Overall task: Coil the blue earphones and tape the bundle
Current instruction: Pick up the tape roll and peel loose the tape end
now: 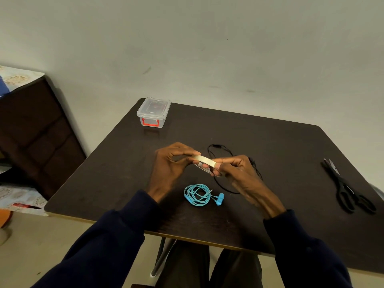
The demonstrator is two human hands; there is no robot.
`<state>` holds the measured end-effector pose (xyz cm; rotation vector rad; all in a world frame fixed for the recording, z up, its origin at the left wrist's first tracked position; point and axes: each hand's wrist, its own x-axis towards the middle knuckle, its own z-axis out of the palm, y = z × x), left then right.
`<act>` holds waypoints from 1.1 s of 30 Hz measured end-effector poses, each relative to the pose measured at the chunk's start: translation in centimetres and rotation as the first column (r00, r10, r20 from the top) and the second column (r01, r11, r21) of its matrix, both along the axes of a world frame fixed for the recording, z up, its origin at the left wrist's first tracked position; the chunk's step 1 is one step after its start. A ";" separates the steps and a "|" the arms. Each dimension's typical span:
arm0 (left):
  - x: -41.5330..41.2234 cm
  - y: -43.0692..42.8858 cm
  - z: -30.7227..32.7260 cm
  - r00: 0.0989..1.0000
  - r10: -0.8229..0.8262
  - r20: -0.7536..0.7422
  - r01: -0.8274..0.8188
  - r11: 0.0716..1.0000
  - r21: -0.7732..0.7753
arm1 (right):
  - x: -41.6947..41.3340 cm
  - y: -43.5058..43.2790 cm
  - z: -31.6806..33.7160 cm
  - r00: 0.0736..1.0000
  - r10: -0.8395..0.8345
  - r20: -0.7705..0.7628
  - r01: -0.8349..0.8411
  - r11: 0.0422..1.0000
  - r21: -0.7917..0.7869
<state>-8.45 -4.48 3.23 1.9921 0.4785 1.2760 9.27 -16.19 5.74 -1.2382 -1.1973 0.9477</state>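
2 hands – left hand [170,165], right hand [243,175] – grip 1 tape roll [206,161] | 1 blue earphones [219,199] | 1 scissors [335,176]

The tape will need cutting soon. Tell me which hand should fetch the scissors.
Right, probably. The scissors lie near the right edge of the table, on the side of the right hand; the left hand would have to cross over. Both grip the tape roll.
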 end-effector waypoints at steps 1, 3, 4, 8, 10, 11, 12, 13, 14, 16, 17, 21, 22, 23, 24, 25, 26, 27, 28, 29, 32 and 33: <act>0.0 0.0 0.0 1.000 -0.001 0.004 0.001 1.000 -0.002 | 0.0 0.1 0.0 1.000 -0.002 -0.003 0.002 1.000 -0.002; 0.0 0.0 0.0 1.000 -0.003 -0.002 0.003 1.000 0.009 | -0.1 0.2 0.0 1.000 -0.012 -0.012 0.012 1.000 0.001; 0.0 0.0 0.0 1.000 0.003 -0.010 -0.003 1.000 0.026 | -0.2 0.2 0.0 1.000 -0.016 -0.021 0.017 1.000 0.006; 0.0 -0.2 0.0 0.998 0.048 -0.034 -0.044 0.992 0.119 | -0.7 0.0 0.2 0.999 -0.033 -0.029 0.034 0.998 0.044; -0.1 -0.4 0.0 0.997 0.062 -0.038 -0.056 0.988 0.147 | -0.9 0.0 0.2 0.999 -0.037 -0.014 0.038 0.998 0.058; -0.1 -0.5 -0.1 0.997 0.065 -0.041 -0.058 0.987 0.151 | -1.0 -0.1 0.2 0.999 -0.043 -0.006 0.043 0.997 0.058; -0.1 -0.6 -0.1 0.997 0.064 -0.045 -0.056 0.987 0.150 | -1.1 -0.1 0.1 0.999 -0.050 -0.001 0.050 0.997 0.055; -0.1 -0.7 -0.1 0.997 0.062 -0.052 -0.054 0.988 0.147 | -1.1 -0.1 0.1 0.998 -0.058 0.001 0.058 0.997 0.050; -0.1 -0.8 -0.1 0.996 0.062 -0.059 -0.053 0.988 0.143 | -1.1 -0.1 0.0 0.998 -0.063 0.000 0.063 0.997 0.046; 0.0 -1.0 -0.1 0.995 0.071 -0.065 -0.061 0.988 0.143 | -1.0 -0.2 0.0 0.998 -0.068 -0.011 0.068 0.997 0.042; 0.0 -1.0 0.0 0.995 0.078 -0.063 -0.068 0.987 0.149 | -1.0 -0.3 0.0 0.998 -0.066 -0.015 0.067 0.997 0.042; 0.1 -1.2 0.0 0.991 0.103 -0.086 -0.081 0.970 0.228 | -1.2 -0.4 -0.3 0.993 -0.114 0.003 0.114 0.993 0.038; 0.2 -1.2 0.0 0.990 0.109 -0.091 -0.084 0.966 0.244 | -1.2 -0.4 -0.3 0.993 -0.119 -0.004 0.119 0.992 0.036; 0.1 -1.2 0.1 0.989 0.114 -0.092 -0.088 0.965 0.247 | -1.2 -0.5 -0.3 0.993 -0.114 -0.011 0.114 0.993 0.031; 0.1 -1.2 0.2 0.990 0.114 -0.088 -0.090 0.966 0.241 | -1.1 -0.6 -0.4 0.995 -0.100 -0.018 0.100 0.995 0.023; 0.0 -1.3 0.2 0.991 0.106 -0.081 -0.085 0.970 0.229 | -1.0 -0.8 -0.3 0.997 -0.074 -0.036 0.074 0.997 0.011; 0.0 -1.3 0.2 0.993 0.094 -0.070 -0.077 0.974 0.214 | -0.9 -1.0 -0.3 0.997 -0.037 -0.065 0.037 0.999 -0.004; -0.1 -1.3 0.2 0.995 0.081 -0.057 -0.068 0.978 0.195 | -0.7 -1.2 -0.2 0.994 0.003 -0.106 -0.006 1.000 -0.022; -0.1 -1.4 0.2 0.996 0.071 -0.046 -0.062 0.983 0.173 | -0.5 -1.4 -0.2 0.988 0.039 -0.148 -0.045 0.998 -0.037; -0.1 -1.3 0.1 0.998 0.060 -0.036 -0.054 0.987 0.149 | -0.4 -1.5 -0.2 0.982 0.065 -0.179 -0.075 0.996 -0.046; 0.0 -1.2 -0.2 0.999 0.040 -0.035 -0.038 0.997 0.072 | -0.2 -1.7 -0.2 0.972 0.099 -0.211 -0.113 0.992 -0.059; 0.0 -1.1 -0.2 0.998 0.039 -0.041 -0.037 0.998 0.053 | -0.2 -1.7 -0.2 0.971 0.102 -0.216 -0.118 0.991 -0.058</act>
